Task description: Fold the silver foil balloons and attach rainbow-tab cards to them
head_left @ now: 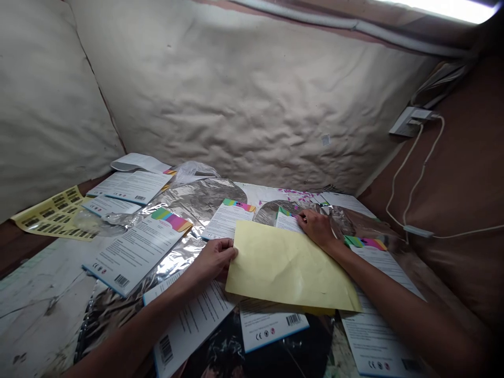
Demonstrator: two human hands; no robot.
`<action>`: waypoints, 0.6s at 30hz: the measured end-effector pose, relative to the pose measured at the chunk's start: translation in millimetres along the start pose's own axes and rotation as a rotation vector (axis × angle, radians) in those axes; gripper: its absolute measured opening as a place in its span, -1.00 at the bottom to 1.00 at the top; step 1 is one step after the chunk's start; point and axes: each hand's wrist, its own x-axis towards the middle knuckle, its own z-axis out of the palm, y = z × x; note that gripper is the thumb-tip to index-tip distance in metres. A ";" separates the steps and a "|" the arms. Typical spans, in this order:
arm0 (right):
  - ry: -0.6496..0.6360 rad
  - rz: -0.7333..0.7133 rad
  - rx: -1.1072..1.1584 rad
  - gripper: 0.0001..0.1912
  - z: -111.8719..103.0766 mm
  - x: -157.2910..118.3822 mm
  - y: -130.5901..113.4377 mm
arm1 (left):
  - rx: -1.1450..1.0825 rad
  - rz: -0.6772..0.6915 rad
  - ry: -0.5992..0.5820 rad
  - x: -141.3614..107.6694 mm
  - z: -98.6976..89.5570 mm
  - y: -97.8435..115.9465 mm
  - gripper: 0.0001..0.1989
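Note:
My left hand (218, 258) pinches the left edge of a plain yellow sheet (289, 265), thumb on top. The sheet lies slanted over a white printed card (271, 323), whose barcode end shows below it. My right hand (316, 227) is closed at the sheet's far side, fingertips at the colourful top of a card (287, 220). Whether those fingertips hold anything small is hidden. Beneath my left forearm lies another printed card (192, 323), and a further card (381, 299) is partly under my right forearm.
More printed cards (137, 249) lie on shiny plastic packaging (189, 202) to the left. A yellow sheet of barcode labels (53, 215) rests at the far left edge. Clear plastic bags (192, 172) lie at the back. White cables (405, 178) hang from a socket (411, 121) at right.

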 end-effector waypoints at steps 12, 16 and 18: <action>-0.034 0.086 0.004 -0.83 2.4 5.8 2.8 | 0.551 0.219 0.218 7.2 -16.6 -6.5 -0.77; -0.023 0.050 0.064 -0.84 0.8 4.2 1.7 | 1.123 0.435 0.532 -2.2 -12.3 7.7 -0.48; -0.013 0.031 0.107 -0.84 -2.4 1.9 0.5 | 1.290 0.545 0.390 -3.1 3.9 16.8 -0.50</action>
